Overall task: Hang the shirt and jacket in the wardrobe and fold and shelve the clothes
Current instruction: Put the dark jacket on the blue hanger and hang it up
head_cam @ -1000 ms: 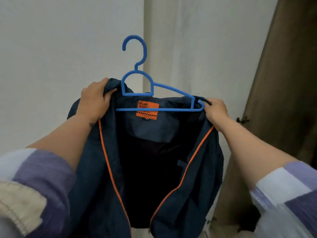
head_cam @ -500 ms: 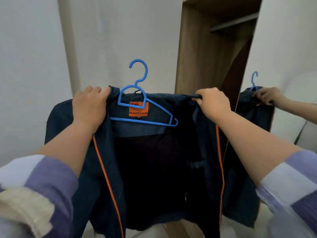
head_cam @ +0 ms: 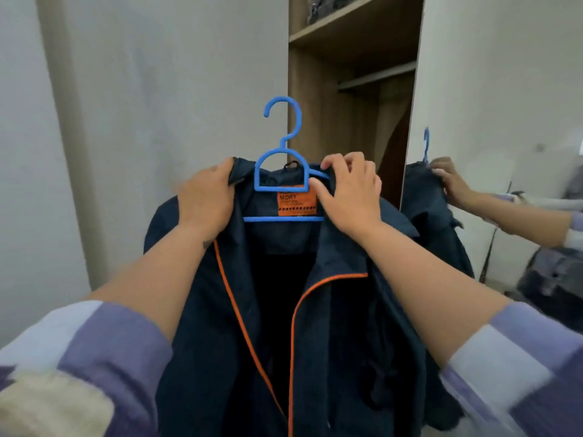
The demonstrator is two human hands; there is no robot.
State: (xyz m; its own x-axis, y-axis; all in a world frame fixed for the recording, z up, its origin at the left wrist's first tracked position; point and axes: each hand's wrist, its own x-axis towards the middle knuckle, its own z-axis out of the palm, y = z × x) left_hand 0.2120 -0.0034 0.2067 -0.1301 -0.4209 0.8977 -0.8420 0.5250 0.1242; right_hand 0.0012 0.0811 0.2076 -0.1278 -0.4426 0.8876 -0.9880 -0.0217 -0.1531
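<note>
Head view: navy jacket point(head_cam: 331, 326) with orange zip trim hung on blue hanger point(head_cam: 281, 171), held up before open wardrobe point(head_cam: 353, 89). Left hand point(head_cam: 206, 200) gripped jacket's left shoulder, fingers curled over fabric. Right hand point(head_cam: 348, 192) grasped right shoulder and hanger arm, thumb beside orange label point(head_cam: 296, 203). Hanger hook rose between both hands' fingers. Mirror point(head_cam: 504, 121) right of fingers.

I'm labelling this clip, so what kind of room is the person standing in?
Probably a bedroom or dressing area: an open wooden wardrobe with a hanging rail, a mirrored wardrobe door, and a navy jacket with orange zip trim on a blue plastic hanger.
</note>
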